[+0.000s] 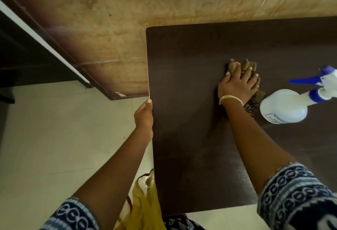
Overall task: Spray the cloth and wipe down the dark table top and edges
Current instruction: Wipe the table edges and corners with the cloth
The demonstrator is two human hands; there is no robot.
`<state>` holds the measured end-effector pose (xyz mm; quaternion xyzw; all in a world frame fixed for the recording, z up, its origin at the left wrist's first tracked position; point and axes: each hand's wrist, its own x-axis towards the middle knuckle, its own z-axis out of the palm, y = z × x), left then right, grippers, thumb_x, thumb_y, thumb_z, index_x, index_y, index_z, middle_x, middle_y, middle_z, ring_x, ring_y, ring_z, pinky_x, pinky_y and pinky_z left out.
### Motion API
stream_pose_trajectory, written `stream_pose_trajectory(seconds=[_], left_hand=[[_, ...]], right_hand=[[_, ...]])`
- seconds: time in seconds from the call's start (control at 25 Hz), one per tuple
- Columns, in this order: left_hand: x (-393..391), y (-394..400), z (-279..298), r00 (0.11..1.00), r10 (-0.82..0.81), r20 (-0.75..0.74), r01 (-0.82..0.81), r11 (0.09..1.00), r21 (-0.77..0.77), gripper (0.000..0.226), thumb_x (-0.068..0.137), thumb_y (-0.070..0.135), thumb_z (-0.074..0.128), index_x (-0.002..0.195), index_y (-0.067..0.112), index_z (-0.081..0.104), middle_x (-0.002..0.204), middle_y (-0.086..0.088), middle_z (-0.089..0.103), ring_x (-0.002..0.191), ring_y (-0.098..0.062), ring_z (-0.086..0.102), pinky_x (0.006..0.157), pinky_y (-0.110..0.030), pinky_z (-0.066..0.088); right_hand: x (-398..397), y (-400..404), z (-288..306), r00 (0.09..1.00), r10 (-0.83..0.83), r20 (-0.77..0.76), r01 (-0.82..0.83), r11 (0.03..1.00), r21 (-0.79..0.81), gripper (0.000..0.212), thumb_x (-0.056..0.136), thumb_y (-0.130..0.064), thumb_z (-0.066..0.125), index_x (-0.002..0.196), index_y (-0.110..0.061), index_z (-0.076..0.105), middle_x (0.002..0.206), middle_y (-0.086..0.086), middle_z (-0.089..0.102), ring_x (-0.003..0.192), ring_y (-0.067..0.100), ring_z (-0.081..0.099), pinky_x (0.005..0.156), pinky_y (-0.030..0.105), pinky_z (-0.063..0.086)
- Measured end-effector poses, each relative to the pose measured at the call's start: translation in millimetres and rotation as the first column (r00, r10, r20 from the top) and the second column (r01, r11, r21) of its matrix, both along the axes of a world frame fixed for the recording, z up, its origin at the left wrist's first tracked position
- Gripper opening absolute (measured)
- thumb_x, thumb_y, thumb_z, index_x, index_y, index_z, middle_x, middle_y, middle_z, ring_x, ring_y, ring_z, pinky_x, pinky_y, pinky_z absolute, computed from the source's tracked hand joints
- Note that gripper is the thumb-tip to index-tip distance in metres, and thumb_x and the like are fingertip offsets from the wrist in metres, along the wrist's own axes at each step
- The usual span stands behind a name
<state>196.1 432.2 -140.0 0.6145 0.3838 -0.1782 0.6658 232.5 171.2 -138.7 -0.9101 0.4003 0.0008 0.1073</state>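
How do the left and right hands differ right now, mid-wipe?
The left hand grips the table at its left edge, off the top; the right hand lies on the top. The left hand holds no cloth; the right hand presses flat on the brown cloth. Only the right wrist wears bangles. Both touch the table.

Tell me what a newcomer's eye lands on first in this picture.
First the right hand, laid flat on a brown cloth near the middle of the dark table top. Next the white spray bottle with its blue trigger, lying on its side just right of that hand. Then the left hand, holding the table's left edge.
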Motion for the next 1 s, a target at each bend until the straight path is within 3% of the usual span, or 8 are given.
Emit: stream_pose_trajectory(seconds=[0.08, 0.2, 0.32, 0.44, 0.52, 0.68, 0.84, 1.0], left_hand=[[-8, 3, -4, 1.000, -0.007, -0.010, 0.007, 0.999, -0.051, 0.037, 0.098, 0.037, 0.053, 0.128, 0.019, 0.065, 0.125, -0.003, 0.067, 0.117, -0.024, 0.061, 0.106, -0.044, 0.046], [-20, 8, -11, 0.999, -0.037, -0.015, 0.035, 0.993, -0.115, 0.034, 0.100, 0.033, 0.050, 0.130, 0.025, 0.063, 0.128, 0.001, 0.066, 0.119, -0.022, 0.060, 0.106, -0.044, 0.046], [-45, 14, -15, 1.000, -0.010, 0.020, 0.014, 0.979, -0.203, 0.034, 0.101, 0.025, 0.047, 0.132, 0.023, 0.062, 0.125, -0.003, 0.067, 0.113, -0.021, 0.065, 0.101, -0.041, 0.051], [-79, 17, -10, 0.999, -0.038, 0.004, 0.039, 0.988, -0.149, 0.033, 0.102, 0.028, 0.047, 0.130, 0.026, 0.063, 0.122, -0.003, 0.068, 0.111, -0.020, 0.065, 0.097, -0.040, 0.053], [-102, 16, -4, 0.998, -0.050, 0.029, 0.053, 0.994, -0.094, 0.033, 0.102, 0.027, 0.046, 0.132, 0.028, 0.062, 0.131, 0.000, 0.064, 0.119, -0.020, 0.060, 0.104, -0.043, 0.048], [-156, 14, 12, 0.996, -0.086, 0.036, 0.086, 0.996, 0.012, 0.035, 0.104, 0.028, 0.043, 0.136, 0.028, 0.057, 0.139, 0.003, 0.057, 0.129, -0.024, 0.052, 0.111, -0.045, 0.040], [-206, 20, 7, 0.992, -0.084, 0.095, 0.082, 0.996, 0.023, 0.036, 0.103, 0.029, 0.045, 0.138, 0.028, 0.055, 0.143, 0.002, 0.054, 0.131, -0.026, 0.049, 0.112, -0.048, 0.039], [-219, 29, -12, 0.988, -0.056, 0.143, 0.058, 0.998, -0.010, 0.035, 0.100, 0.027, 0.052, 0.134, 0.029, 0.058, 0.140, 0.003, 0.057, 0.126, -0.023, 0.054, 0.107, -0.051, 0.044]], right_hand=[[0, 39, 1, 0.999, -0.049, -0.005, 0.049, 0.999, 0.020, 0.063, 0.096, -0.048, 0.026, 0.154, -0.022, 0.023, 0.162, 0.016, 0.014, 0.148, 0.041, 0.006, 0.116, 0.060, 0.006], [-4, 112, 2, 0.941, 0.338, 0.024, -0.338, 0.941, -0.008, 0.062, 0.095, -0.045, 0.032, 0.152, -0.024, 0.026, 0.161, 0.014, 0.019, 0.148, 0.040, 0.011, 0.116, 0.060, 0.009], [-46, 155, 1, 0.585, 0.811, -0.020, -0.811, 0.583, -0.054, 0.057, 0.096, -0.041, 0.032, 0.151, -0.029, 0.029, 0.160, 0.007, 0.026, 0.147, 0.035, 0.019, 0.116, 0.057, 0.019], [-101, 136, -2, 0.347, 0.937, -0.038, -0.937, 0.345, -0.059, 0.054, 0.096, -0.041, 0.032, 0.150, -0.033, 0.030, 0.158, 0.003, 0.030, 0.147, 0.030, 0.023, 0.117, 0.053, 0.020], [-124, 98, -3, 0.526, 0.851, 0.000, -0.847, 0.524, -0.087, 0.054, 0.094, -0.042, 0.033, 0.148, -0.036, 0.032, 0.158, 0.002, 0.030, 0.146, 0.029, 0.023, 0.116, 0.055, 0.022], [-167, 33, 1, 0.964, 0.262, 0.046, -0.261, 0.965, -0.031, 0.057, 0.094, -0.042, 0.034, 0.150, -0.032, 0.030, 0.160, 0.005, 0.024, 0.148, 0.032, 0.016, 0.117, 0.056, 0.015], [-169, 77, 7, 1.000, 0.019, 0.015, -0.020, 0.999, 0.040, 0.060, 0.095, -0.040, 0.033, 0.153, -0.026, 0.025, 0.162, 0.009, 0.016, 0.149, 0.036, 0.006, 0.117, 0.059, 0.007], [-136, 148, 12, 0.795, 0.607, -0.024, -0.606, 0.795, 0.032, 0.060, 0.094, -0.040, 0.035, 0.152, -0.032, 0.024, 0.163, 0.003, 0.016, 0.150, 0.032, 0.008, 0.119, 0.056, 0.007]])
